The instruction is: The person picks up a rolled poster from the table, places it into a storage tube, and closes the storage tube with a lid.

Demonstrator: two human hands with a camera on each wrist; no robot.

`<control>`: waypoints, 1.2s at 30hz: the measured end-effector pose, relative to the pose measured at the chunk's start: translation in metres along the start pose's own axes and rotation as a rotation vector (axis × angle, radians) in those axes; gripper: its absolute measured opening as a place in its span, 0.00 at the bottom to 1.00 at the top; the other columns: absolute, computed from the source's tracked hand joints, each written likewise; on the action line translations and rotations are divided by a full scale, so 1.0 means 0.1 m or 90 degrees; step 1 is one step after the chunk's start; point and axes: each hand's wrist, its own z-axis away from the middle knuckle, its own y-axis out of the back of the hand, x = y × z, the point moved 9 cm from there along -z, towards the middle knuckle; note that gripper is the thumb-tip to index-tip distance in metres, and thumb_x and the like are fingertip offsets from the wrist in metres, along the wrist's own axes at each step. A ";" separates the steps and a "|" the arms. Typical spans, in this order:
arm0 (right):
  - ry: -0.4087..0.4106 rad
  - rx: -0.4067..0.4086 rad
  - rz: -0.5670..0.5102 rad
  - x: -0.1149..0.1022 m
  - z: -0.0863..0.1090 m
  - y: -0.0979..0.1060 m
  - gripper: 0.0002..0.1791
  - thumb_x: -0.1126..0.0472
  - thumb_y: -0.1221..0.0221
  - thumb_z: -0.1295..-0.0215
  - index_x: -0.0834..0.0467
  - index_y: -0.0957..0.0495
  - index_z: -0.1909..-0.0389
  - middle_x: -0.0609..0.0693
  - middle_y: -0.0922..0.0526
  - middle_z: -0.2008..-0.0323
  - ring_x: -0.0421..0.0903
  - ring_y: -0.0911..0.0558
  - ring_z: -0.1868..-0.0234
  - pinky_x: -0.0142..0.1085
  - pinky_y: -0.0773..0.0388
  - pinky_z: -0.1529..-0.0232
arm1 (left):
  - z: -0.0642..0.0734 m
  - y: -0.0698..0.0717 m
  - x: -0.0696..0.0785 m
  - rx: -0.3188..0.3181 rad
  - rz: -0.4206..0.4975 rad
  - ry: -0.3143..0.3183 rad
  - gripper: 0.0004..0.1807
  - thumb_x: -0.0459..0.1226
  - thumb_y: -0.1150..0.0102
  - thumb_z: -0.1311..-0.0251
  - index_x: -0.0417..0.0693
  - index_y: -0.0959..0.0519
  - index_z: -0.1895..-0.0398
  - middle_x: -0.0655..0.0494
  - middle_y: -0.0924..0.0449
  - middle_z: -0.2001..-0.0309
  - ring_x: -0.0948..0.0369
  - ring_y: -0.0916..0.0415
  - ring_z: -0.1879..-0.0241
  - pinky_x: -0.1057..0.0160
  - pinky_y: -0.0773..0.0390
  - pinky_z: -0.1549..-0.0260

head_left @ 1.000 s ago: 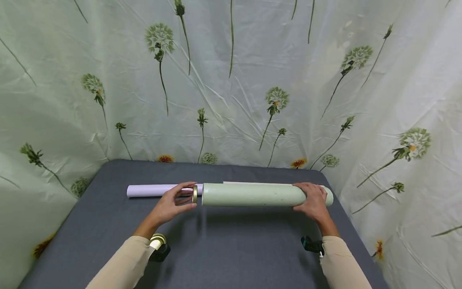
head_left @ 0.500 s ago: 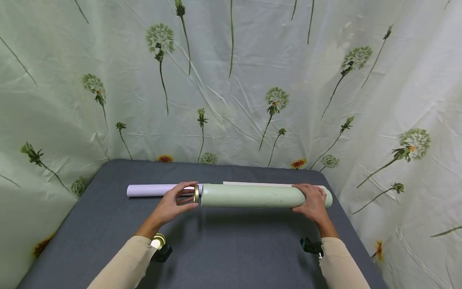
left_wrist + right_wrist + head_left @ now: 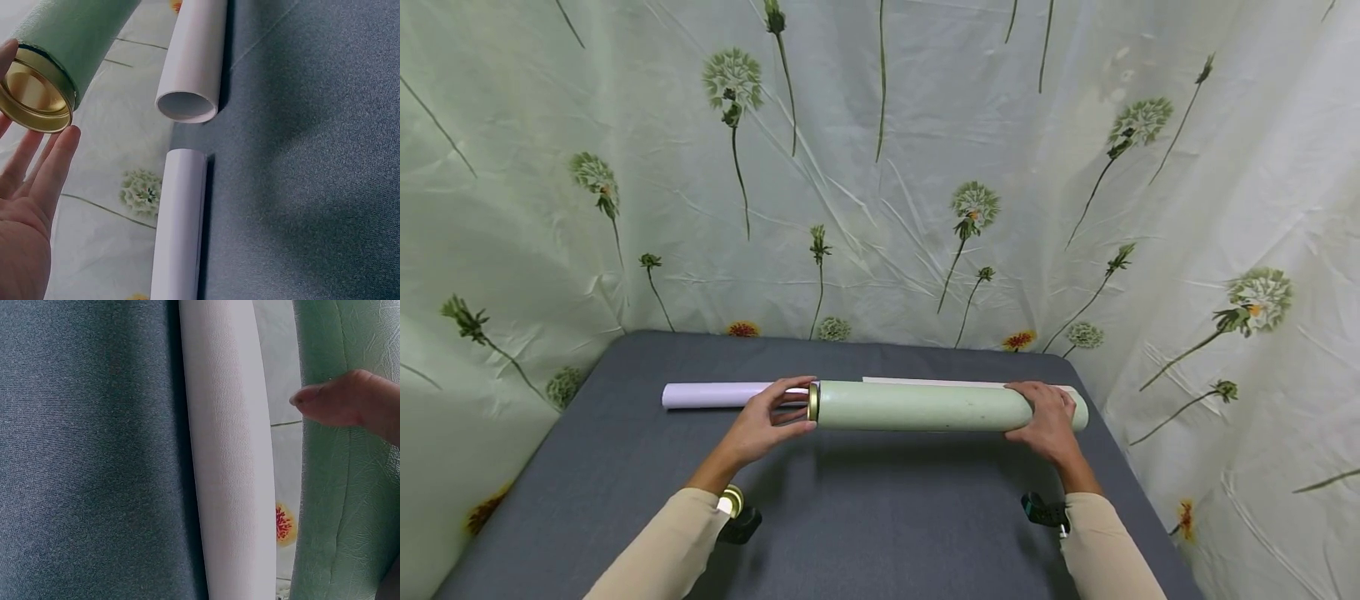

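Note:
A long pale green tube [image 3: 917, 406] is held level above the table. My right hand [image 3: 1047, 419] grips it near its right end, the thumb lying along the tube in the right wrist view. At the other end, my left hand [image 3: 765, 423] pinches a gold metal cap [image 3: 813, 402] by its rim between thumb and fingers. In the left wrist view the cap [image 3: 37, 94] sits right at the mouth of the green tube [image 3: 81, 37], with a thin dark line between them.
Behind the green tube lie a lilac paper roll [image 3: 711, 396] on the left and a whitish tube [image 3: 190, 75] with an open end. Another gold cap [image 3: 731, 501] rests on the grey table [image 3: 887, 517] by my left wrist. A flowered curtain [image 3: 880, 167] hangs behind.
My left hand has moved right with the gold cap, closing the gap to the green tube's end. The green tube has shifted very slightly left.

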 end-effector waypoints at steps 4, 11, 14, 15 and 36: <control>0.001 0.002 0.003 0.00 0.01 0.00 0.40 0.68 0.22 0.76 0.62 0.21 0.50 0.63 0.21 0.52 0.63 0.29 0.46 0.63 0.52 0.43 | 0.00 -0.02 0.01 -0.005 0.010 -0.004 0.37 0.29 0.29 0.50 0.36 0.33 0.35 0.37 0.32 0.39 0.41 0.30 0.41 0.54 0.25 0.47; 0.003 0.005 -0.001 -0.01 0.01 0.00 0.40 0.68 0.22 0.77 0.62 0.20 0.50 0.63 0.21 0.53 0.63 0.29 0.46 0.63 0.52 0.43 | -0.01 -0.03 0.00 -0.010 0.014 -0.008 0.37 0.29 0.29 0.50 0.35 0.33 0.35 0.36 0.32 0.39 0.39 0.30 0.42 0.49 0.26 0.47; 0.006 0.008 0.000 -0.02 0.01 0.00 0.40 0.68 0.22 0.77 0.62 0.20 0.50 0.63 0.21 0.53 0.63 0.29 0.46 0.63 0.52 0.44 | -0.02 -0.04 0.00 -0.010 0.013 -0.010 0.36 0.29 0.29 0.50 0.36 0.32 0.36 0.36 0.32 0.39 0.39 0.30 0.42 0.49 0.26 0.47; 0.007 0.010 0.000 -0.02 0.01 0.00 0.40 0.68 0.22 0.77 0.62 0.20 0.51 0.62 0.21 0.53 0.63 0.29 0.46 0.63 0.51 0.44 | -0.02 -0.04 -0.01 -0.011 0.012 -0.011 0.36 0.29 0.29 0.50 0.36 0.32 0.36 0.36 0.32 0.39 0.39 0.30 0.42 0.49 0.25 0.47; 0.010 0.016 0.007 -0.03 0.06 -0.01 0.41 0.67 0.21 0.78 0.61 0.20 0.50 0.62 0.21 0.51 0.64 0.29 0.46 0.63 0.51 0.44 | 0.00 -0.04 -0.04 0.006 0.069 -0.048 0.34 0.23 0.33 0.49 0.26 0.34 0.37 0.32 0.32 0.42 0.65 0.27 0.47 0.55 0.24 0.49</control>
